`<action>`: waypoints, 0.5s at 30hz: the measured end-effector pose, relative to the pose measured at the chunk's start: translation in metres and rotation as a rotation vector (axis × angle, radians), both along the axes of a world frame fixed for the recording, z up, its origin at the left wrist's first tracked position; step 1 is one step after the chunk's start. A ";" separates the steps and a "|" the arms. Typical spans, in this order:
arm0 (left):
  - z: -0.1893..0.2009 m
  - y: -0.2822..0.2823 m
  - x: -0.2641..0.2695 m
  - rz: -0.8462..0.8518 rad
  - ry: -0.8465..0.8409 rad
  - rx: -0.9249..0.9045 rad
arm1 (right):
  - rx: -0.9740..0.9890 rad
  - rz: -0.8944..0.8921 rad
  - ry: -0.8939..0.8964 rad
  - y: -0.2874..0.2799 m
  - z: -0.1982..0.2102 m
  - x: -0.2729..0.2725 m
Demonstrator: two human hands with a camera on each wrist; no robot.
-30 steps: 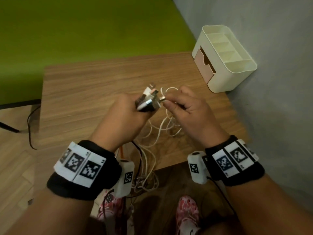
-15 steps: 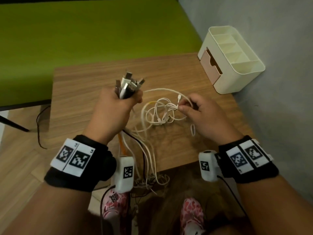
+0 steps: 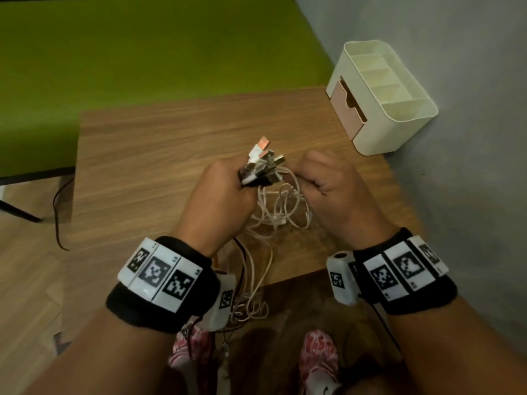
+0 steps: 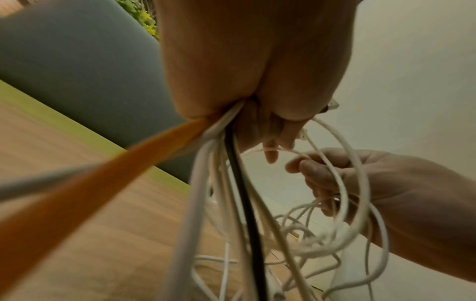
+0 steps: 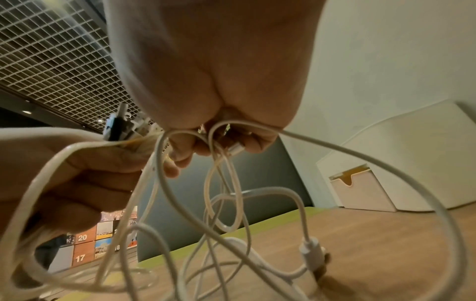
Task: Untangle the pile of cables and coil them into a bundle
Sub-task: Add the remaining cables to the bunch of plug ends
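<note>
My left hand (image 3: 219, 195) grips a bunch of cables just below their USB plugs (image 3: 261, 161), which stick up out of the fist. White, black and orange cords (image 4: 226, 183) hang from it over the table's near edge. My right hand (image 3: 328, 183) is closed beside it and holds white cable loops (image 5: 231, 142) and a small plug end (image 5: 235, 149). A loose tangle of white cable (image 3: 279, 212) lies on the wooden table (image 3: 142, 155) between and below both hands.
A cream desk organiser (image 3: 382, 95) with a pink drawer stands at the table's back right, against the grey wall. Green flooring lies beyond the table. A black cord (image 3: 58, 212) hangs off the left edge. Patterned shoes (image 3: 319, 352) show below.
The left hand with the plugs has swung right and toward me. The right hand has lifted and closed in beside it, gathering white loops into its fist.
</note>
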State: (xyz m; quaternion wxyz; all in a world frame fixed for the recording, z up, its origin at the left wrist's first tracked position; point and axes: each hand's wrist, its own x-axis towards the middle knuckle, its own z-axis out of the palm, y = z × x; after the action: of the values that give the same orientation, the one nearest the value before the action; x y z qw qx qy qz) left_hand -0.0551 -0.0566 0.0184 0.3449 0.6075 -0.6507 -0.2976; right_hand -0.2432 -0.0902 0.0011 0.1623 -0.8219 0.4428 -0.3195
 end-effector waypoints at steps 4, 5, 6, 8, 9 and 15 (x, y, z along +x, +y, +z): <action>0.002 -0.002 0.006 0.043 -0.025 -0.015 | -0.121 -0.002 0.046 0.000 0.001 0.000; 0.004 0.000 0.007 0.069 -0.008 -0.048 | -0.118 -0.005 0.057 0.000 0.000 0.000; 0.007 0.000 0.009 0.102 0.020 -0.077 | -0.106 -0.022 0.071 -0.002 -0.001 -0.002; 0.008 -0.001 0.014 0.173 0.050 -0.114 | -0.046 -0.099 0.114 -0.007 -0.004 -0.008; 0.009 -0.001 0.017 0.205 0.040 -0.125 | -0.012 -0.149 0.134 -0.010 -0.006 -0.012; 0.011 -0.001 0.022 0.313 0.054 -0.152 | 0.167 -0.381 0.333 -0.013 -0.011 -0.019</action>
State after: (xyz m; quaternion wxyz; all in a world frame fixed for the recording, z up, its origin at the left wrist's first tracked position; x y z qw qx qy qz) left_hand -0.0326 -0.0579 0.0294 0.4494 0.6654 -0.5593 -0.2063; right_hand -0.2620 -0.1032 -0.0100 0.0917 -0.7487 0.6349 -0.1672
